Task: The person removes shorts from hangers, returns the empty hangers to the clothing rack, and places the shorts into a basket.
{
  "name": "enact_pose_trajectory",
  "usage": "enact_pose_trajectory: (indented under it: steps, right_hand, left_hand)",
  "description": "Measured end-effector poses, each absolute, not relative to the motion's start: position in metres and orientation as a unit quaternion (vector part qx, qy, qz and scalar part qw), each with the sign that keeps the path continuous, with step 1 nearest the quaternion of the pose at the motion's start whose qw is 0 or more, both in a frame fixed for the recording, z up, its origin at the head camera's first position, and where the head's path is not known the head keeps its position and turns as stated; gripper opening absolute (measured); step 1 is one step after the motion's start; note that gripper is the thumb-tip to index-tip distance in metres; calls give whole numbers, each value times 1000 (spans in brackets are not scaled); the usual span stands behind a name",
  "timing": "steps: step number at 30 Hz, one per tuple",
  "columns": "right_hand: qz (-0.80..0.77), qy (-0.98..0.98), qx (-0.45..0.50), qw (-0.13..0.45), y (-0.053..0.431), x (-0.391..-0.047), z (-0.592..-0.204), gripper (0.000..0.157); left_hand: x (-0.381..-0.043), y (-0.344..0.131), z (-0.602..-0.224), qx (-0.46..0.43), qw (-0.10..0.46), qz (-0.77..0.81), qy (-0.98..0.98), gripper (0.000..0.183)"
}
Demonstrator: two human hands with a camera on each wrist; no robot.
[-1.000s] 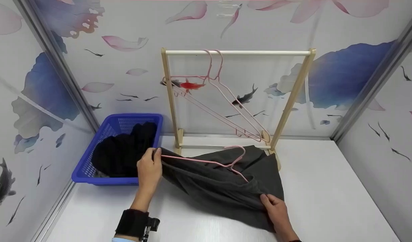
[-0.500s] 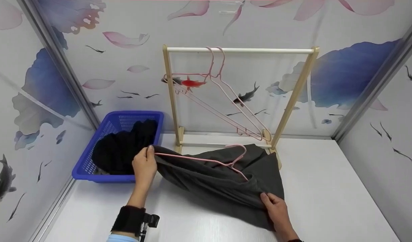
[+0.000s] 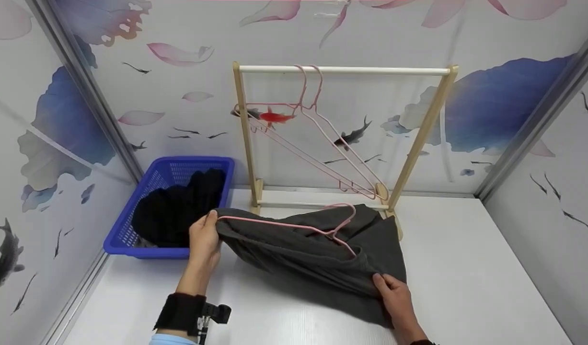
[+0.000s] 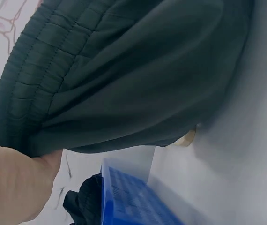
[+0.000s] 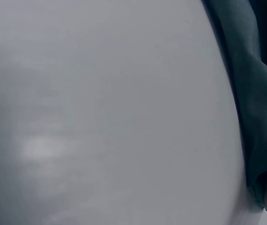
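Observation:
A pair of dark grey shorts with a gathered elastic waistband lies partly on the white table, its waist raised at the left. My left hand pinches the waistband's left end, thumb on top. Inside the waist opening is a pink hanger; its left arm runs up to my left fingers, and its right arm dips into the cloth. The hanger's hook sticks out above the fabric. At the right side of the waist, my right hand grips the cloth. In the right wrist view that hand barely shows, beside the dark fabric.
A blue basket with dark clothes stands left of my left hand. Behind the shorts is a rack with wooden posts and a white rail. Pink hangers hang from it. Patterned walls enclose the table.
My left hand has shifted a little to the left, drawing the waistband with it. The hanger's hook has moved slightly to the right. My right hand has stayed almost in place.

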State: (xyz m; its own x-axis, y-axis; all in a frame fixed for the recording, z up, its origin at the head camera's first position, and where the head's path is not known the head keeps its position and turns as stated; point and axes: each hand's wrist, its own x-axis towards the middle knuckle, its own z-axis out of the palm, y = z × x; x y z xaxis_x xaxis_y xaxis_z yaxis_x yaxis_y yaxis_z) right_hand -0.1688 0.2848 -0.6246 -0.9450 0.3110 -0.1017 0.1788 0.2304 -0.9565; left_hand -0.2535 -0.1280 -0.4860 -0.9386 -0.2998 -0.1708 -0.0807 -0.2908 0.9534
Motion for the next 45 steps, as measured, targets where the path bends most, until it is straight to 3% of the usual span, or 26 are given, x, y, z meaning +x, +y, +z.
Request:
enact_pose_trajectory:
  steps: [8, 13, 20, 23, 27, 32, 37, 45]
  right_hand:
    - [596, -784, -167, 46, 285, -168, -624, 43]
    - [597, -783, -174, 38, 286, -169, -623, 44]
    - [592, -785, -178, 39, 285, -170, -624, 42]
    - [593, -786, -169, 44, 285, -170, -626, 43]
    - [591, -789, -158, 53, 286, -171, -627, 43]
    - [594, -786, -160, 52, 287, -169, -626, 43]
    - [595, -785, -168, 47, 287, -170, -627, 44]
    - [597, -783, -169, 41, 286, -170, -625, 45]
  left_hand:
    - [-252, -135, -494, 134, 19, -851, -507, 53]
    - [-250, -138, -502, 73, 16, -823, -563, 57]
    - [-248, -137, -508, 13, 42, -711, -702, 38]
    - [-245, -140, -507, 2, 22, -673, -739, 27]
    - [-240, -146, -504, -21, -22, -664, -747, 40]
    - [-239, -150, -501, -27, -38, -633, -773, 52]
    - [-240, -148, -500, -24, -19, -578, -815, 58]
    - [-243, -146, -509, -43, 71, -488, -869, 40]
